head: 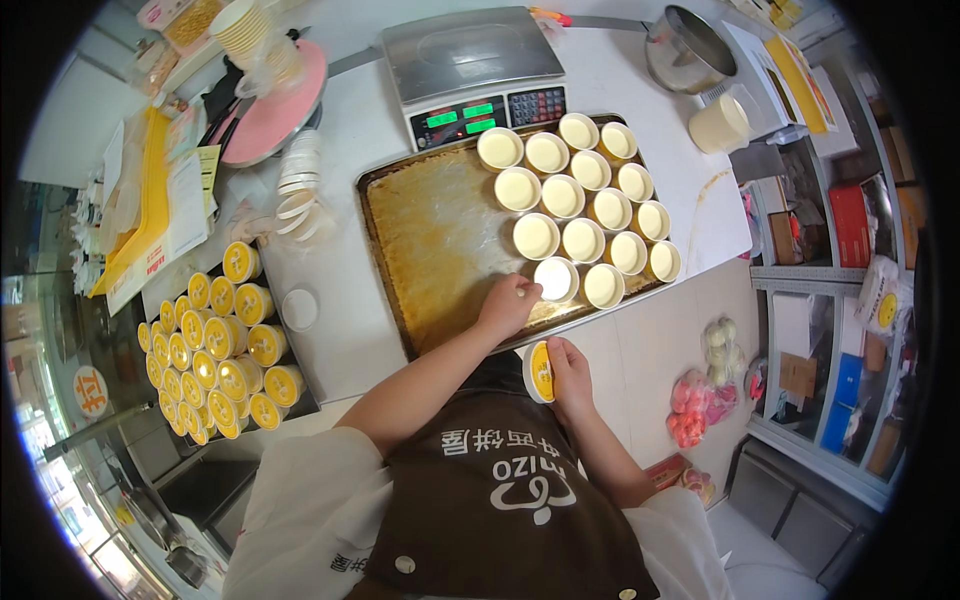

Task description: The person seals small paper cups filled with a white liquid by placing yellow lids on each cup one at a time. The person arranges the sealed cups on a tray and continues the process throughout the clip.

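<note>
My left hand [513, 306] is at the near edge of a baking tray [442, 225], its fingers at the side of a paper cup [556, 280] with pale filling. Whether those fingers grip the cup I cannot tell. Several more filled, uncovered cups [562, 196] stand in rows on the tray's right part. Just off the tray's near edge, my right hand [574, 379] holds a round yellow-printed lid [540, 371] by its rim, tilted on edge.
Behind the tray stands a digital scale [472, 56]. Many yellow-lidded cups [219, 337] sit at the left. Stacked white lids [300, 172], a pink turntable [300, 112], a steel pot [690, 49], a plastic jug [720, 124] and a loose clear lid [301, 310] are on the worktop [337, 262].
</note>
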The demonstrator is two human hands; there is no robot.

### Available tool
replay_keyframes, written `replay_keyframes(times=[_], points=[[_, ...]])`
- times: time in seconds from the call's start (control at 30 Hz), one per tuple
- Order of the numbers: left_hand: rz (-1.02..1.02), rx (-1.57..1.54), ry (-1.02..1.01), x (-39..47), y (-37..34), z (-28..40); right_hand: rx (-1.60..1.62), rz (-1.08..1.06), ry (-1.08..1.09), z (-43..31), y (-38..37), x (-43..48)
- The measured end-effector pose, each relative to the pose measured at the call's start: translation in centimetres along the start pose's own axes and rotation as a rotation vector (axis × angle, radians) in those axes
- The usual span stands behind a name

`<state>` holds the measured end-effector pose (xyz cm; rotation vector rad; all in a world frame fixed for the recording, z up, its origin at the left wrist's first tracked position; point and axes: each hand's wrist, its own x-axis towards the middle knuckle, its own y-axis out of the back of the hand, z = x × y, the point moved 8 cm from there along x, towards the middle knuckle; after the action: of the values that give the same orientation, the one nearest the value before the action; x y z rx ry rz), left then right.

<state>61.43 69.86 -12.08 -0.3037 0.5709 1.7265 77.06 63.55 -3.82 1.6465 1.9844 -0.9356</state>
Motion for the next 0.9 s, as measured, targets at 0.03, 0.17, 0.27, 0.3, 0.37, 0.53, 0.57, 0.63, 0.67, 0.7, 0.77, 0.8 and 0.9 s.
replay_keyframes(times=[0.03, 0.17, 0.27, 0.3, 0.37, 0.53, 0.57, 0.63, 0.67, 0.7, 0.77, 0.8, 0.9], points=[[0.013, 0.029, 0.055, 0.0, -0.5, -0.6, 0.027, 0.007, -0.016, 0.1, 0.7, -0.3], [0.033, -0.15, 0.028, 0.4, -1.1, -0.7, 0.007, 0.068, 0.013, 0.0, 2.4, -0.7], [0.007, -0.108, 0.029, 0.5, -0.8, -0.6, -0.008, 0.095, 0.054, -0.6, 2.8, -0.5], [0.011, -0.072, 0.006, 0.4, -0.5, -0.4, -0.015, 0.111, 0.073, -0.9, 3.0, -0.4], [0.023, -0.053, 0.025, 0.0, 0.3, -0.5, -0.037, 0.144, 0.127, -1.9, 3.1, 0.0], [0.072, -0.001, -0.072, -3.0, 4.5, -0.3, -0.098, 0.153, 0.246, -4.3, 1.2, 2.2], [0.083, 0.026, -0.098, -3.8, 5.8, -0.2, -0.097, 0.124, 0.233, -4.7, 0.5, 2.8], [0.09, -0.09, -0.05, -5.4, 8.5, -1.1, -0.159, 0.078, 0.223, -5.3, -1.6, 4.2], [0.108, -0.155, -0.035, -6.4, 10.0, -1.5, -0.202, 0.041, 0.238, -5.5, -2.9, 4.8], [0.12, -0.258, -0.014, -7.4, 11.5, -2.0, -0.198, -0.032, 0.247, -5.6, -4.6, 5.4], [0.228, -0.218, -0.032, -9.3, 15.2, -2.5, -0.281, -0.088, 0.217, -4.9, -8.0, 6.9], [0.291, -0.225, -0.039, -10.4, 16.9, -2.9, -0.282, -0.147, 0.197, -4.3, -10.0, 7.7], [0.428, -0.213, -0.032, -13.3, 21.5, -4.5, -0.407, -0.268, 0.183, -2.3, -16.2, 9.7]])
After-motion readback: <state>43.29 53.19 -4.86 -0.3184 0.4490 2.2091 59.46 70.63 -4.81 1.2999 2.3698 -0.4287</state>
